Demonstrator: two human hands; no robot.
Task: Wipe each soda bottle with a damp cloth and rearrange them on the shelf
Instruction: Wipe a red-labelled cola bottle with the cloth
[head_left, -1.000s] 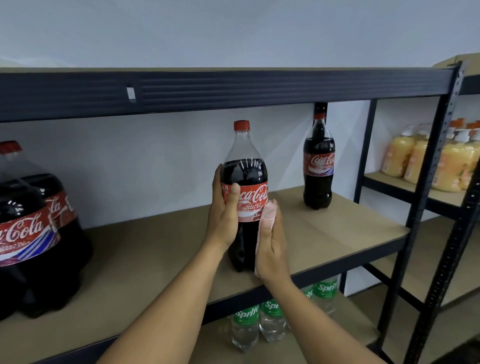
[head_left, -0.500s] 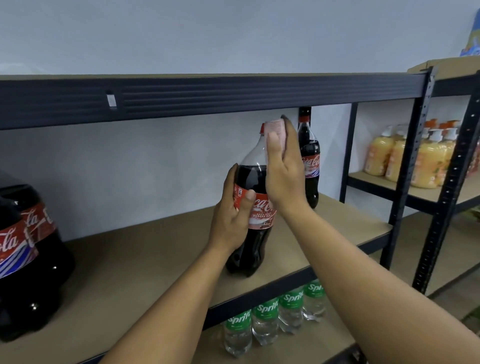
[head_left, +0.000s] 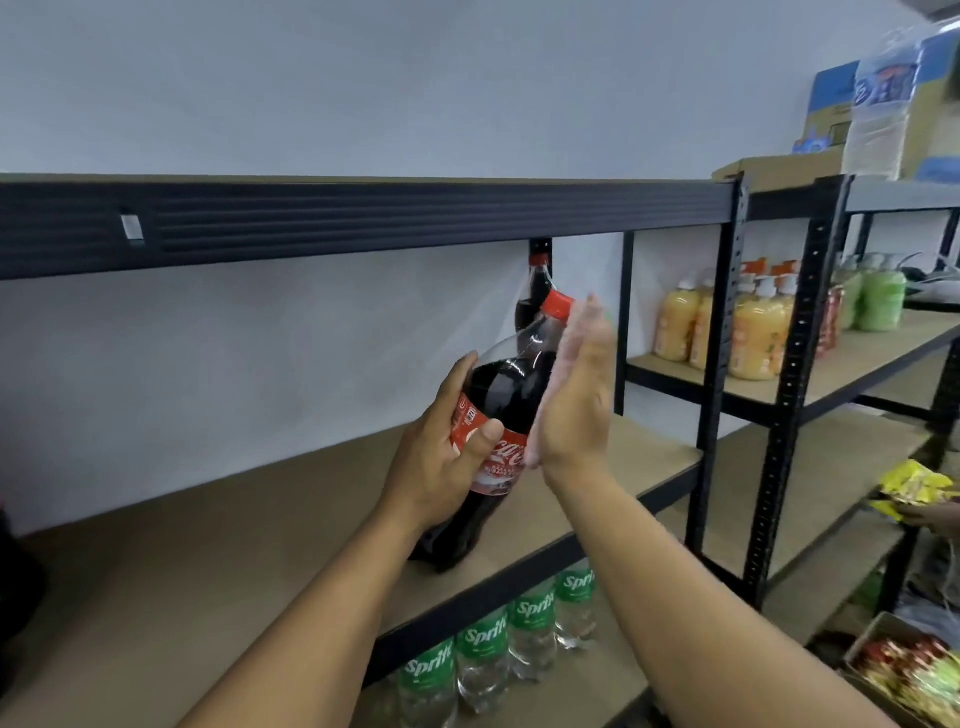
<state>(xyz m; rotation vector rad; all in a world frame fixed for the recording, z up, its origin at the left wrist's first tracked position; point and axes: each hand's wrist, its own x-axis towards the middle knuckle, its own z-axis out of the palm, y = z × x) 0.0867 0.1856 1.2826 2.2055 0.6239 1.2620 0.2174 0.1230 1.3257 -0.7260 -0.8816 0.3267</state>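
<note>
- My left hand (head_left: 441, 457) grips the cola bottle (head_left: 511, 384) round its red label, thumb across the front and fingers curled behind.
- My right hand (head_left: 576, 400) is flat, fingers straight and close together, its palm laid against the bottle's right side from the label up to the neck.
- A pale pink edge of the cloth (head_left: 555, 384) shows between that palm and the bottle; the rest is hidden under my hand.
- The bottle leans to the right, red cap (head_left: 557, 304) just beside my right fingertips, base down on the shelf (head_left: 234, 545) near its front edge.
- A second cola bottle (head_left: 535, 286) stands upright behind it, by the wall.
</note>
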